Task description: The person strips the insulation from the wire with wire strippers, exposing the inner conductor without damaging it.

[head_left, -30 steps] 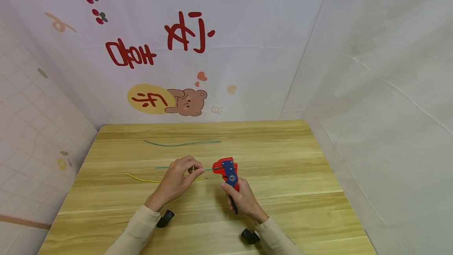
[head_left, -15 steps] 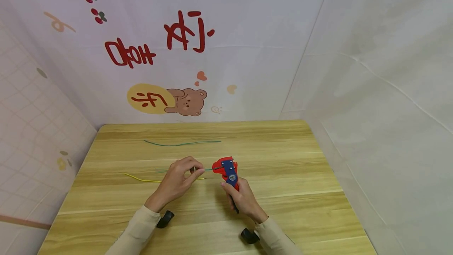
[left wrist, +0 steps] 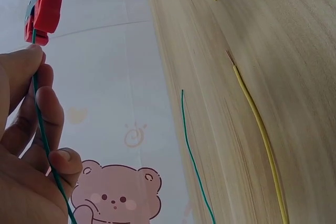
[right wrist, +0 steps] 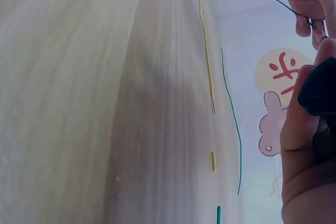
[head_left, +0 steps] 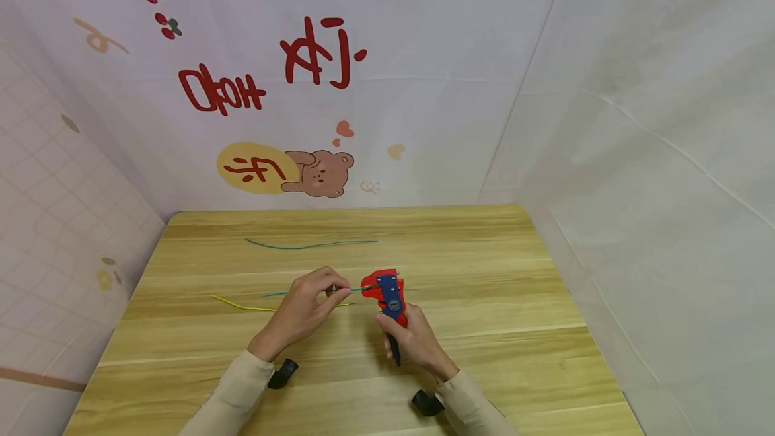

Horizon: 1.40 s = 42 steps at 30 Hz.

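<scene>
My left hand [head_left: 311, 301] pinches a green wire [left wrist: 40, 111] between thumb and forefinger, close to its right end. The wire runs back across the palm, and its loose tail shows left of the hand in the head view. Gripped in my right hand [head_left: 414, 342] is a red and blue wire stripper [head_left: 392, 295] with a black handle end. The green wire's right end goes into the red nose of the stripper, where its tip is hidden. Below the left hand, a yellow wire [left wrist: 260, 116] lies on the table with bare copper strands at one end.
A second green wire [head_left: 303, 247] lies farther back on the wooden table [head_left: 472, 247]. Short cut pieces of yellow insulation [right wrist: 213, 161] and green insulation [right wrist: 219, 215] lie near the yellow wire's bare end. Patterned cloth walls [head_left: 424, 120] stand behind and beside the table.
The stripper has shifted slightly left and its handle has turned a little more upright. The green wire's loose tail has dipped toward the yellow wire. The left hand stays nearly still.
</scene>
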Available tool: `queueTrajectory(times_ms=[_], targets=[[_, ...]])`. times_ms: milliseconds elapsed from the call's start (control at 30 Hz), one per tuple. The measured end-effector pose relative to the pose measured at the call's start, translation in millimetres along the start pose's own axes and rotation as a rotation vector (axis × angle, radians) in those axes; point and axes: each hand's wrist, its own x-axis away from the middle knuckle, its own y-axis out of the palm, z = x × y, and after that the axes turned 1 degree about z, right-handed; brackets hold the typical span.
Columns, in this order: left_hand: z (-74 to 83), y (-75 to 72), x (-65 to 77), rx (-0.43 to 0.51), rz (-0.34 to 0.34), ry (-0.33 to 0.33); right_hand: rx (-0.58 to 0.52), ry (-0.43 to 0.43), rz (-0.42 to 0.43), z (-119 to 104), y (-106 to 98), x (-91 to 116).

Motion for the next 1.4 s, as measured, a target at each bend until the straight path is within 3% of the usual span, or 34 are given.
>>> queueTrajectory(times_ms=[867,1400], targets=[[-7.5,-4.3,3.3,-0.006,0.001,0.009,-0.012,-0.018,-0.033,1.4,0.5,-0.6],[-5.5,-2.7,3.0,-0.01,0.007,0.01,0.03,0.008,0.038,1.5,3.8,-0.3]])
